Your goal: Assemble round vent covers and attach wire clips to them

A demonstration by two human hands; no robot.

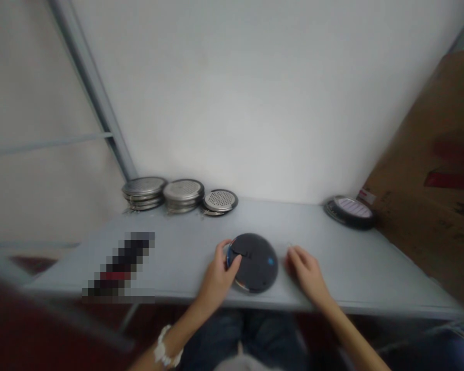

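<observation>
Okay, left to right. Lower left of the frame: small object, pixelated, can't identify [119, 268], lying on a flat pale grey table top [332, 281]. Upper left, along the table's back edge against a white wall [235, 103]: two short stacks of round silver metal discs with perforated faces [144, 188], set side by side. Just right of those, one perforated silver disc with a dark rim [219, 200]. Centre: round matte dark grey disc [255, 263], flat on the table near the front edge, small blue mark on its right side. Left hand [216, 273] clasping that disc's left edge, fingers curled round the rim, thumb across the top. White beaded bracelet [164, 348] on the left wrist. Right hand [307, 273] half open, palm down on the table, just right of the disc, not touching it, holding nothing. Upper right: black-rimmed round disc with a pale lilac slotted face [350, 212], at the table's far end. Far right: brown cardboard sheet with red print [421, 206].
</observation>
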